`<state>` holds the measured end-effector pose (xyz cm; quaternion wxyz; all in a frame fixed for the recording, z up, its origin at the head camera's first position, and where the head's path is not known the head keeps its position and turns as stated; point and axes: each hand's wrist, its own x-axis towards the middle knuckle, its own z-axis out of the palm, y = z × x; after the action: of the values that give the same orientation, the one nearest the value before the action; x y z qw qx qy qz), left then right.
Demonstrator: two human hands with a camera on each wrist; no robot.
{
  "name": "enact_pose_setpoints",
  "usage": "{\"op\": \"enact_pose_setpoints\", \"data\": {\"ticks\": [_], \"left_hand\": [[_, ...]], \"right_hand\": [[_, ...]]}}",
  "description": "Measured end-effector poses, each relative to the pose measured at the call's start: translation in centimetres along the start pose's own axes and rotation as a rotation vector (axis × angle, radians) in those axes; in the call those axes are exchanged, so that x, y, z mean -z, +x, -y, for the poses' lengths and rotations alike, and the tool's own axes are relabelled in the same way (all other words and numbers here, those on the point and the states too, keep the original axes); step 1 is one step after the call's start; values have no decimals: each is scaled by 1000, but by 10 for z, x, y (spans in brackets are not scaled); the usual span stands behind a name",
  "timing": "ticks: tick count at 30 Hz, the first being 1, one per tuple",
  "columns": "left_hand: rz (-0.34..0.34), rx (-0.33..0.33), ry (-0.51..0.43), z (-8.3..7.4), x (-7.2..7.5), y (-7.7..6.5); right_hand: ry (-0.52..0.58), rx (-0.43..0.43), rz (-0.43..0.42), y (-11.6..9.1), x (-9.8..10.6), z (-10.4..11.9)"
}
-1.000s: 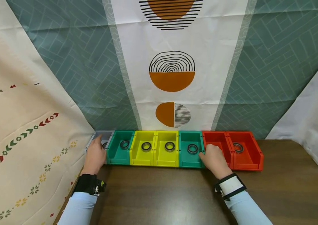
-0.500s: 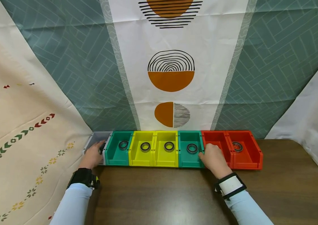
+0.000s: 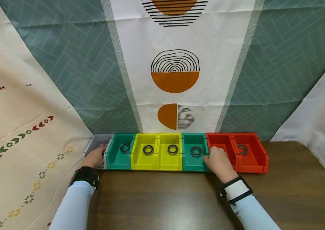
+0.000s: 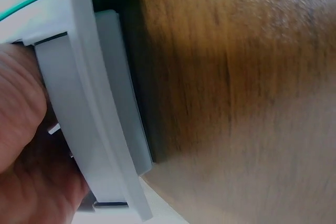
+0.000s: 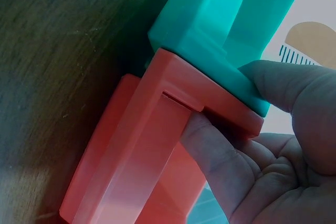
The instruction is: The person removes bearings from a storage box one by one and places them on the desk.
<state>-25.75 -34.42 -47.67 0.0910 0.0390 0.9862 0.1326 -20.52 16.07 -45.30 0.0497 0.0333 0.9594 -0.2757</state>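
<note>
My left hand [image 3: 93, 157] reaches into the grey bin [image 3: 102, 138] at the left end of the row. Its fingers close on a ring bearing, mostly hidden; only a dark sliver shows by the fingertips, and small metallic glints appear between the fingers in the left wrist view. The grey bin's front lip [image 4: 86, 114] is beside that hand. With my right hand [image 3: 219, 162] I pinch the adjoining side walls of a green bin [image 5: 210, 51] and a red bin [image 5: 157, 103]. The thumb lies on the green side, the fingers on the red side.
Between the hands stand a green bin [image 3: 119, 163], two yellow bins [image 3: 143, 164] and another green one, each with one bearing [image 3: 148, 150]. The rightmost red bin [image 3: 253, 168] also holds a bearing [image 3: 242, 149]. Patterned cloth [image 3: 174, 118] hangs behind the row on the brown table [image 3: 162, 198].
My left hand has moved slightly left and lower in the grey bin, and the bearing there has gone from plain sight to mostly covered by fingers. The right hand keeps its place.
</note>
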Motion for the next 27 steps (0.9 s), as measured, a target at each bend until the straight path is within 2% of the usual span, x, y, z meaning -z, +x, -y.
{"op": "enact_pose_setpoints", "data": {"ticks": [11,15,21,23,27], "left_hand": [[-74,71,107,-11,5,5],[-114,50,142,-10,4,4],[-101,-19,208,-6,0,3],[-102,-37,209,-5,-1,2],[-98,-28,177,-2,-1,-3]], "right_hand": [[3,-13,3,1,6,2],[2,-3,3,2,5,2],[7,-11,4,0,4,1],[8,-21,7,-1,3,1],[6,-31,-1,0,1,2]]}}
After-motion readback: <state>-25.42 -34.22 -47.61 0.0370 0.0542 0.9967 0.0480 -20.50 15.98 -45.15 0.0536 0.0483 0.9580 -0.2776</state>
